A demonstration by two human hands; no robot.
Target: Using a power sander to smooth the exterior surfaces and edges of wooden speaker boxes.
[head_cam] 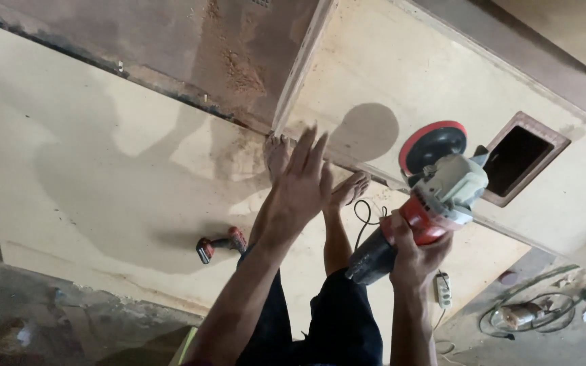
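Sander [423, 203] gripped in the right hand [412, 254], lifted over the plywood [89, 176].

Its red disc [433, 145] is pointed away, up near the panel cutout [525, 158]. The left hand [303, 183] is held open, fingers spread, nothing in it. A drill [220, 244] is left lying on the sheet by the bare feet [279, 154].

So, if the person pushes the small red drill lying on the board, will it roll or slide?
The drill would probably slide, not roll: it lies flat on its side and its shape is angular. The board looks smooth and dusty, so little should hold it. It looks compact, so likely rather heavy for its size.
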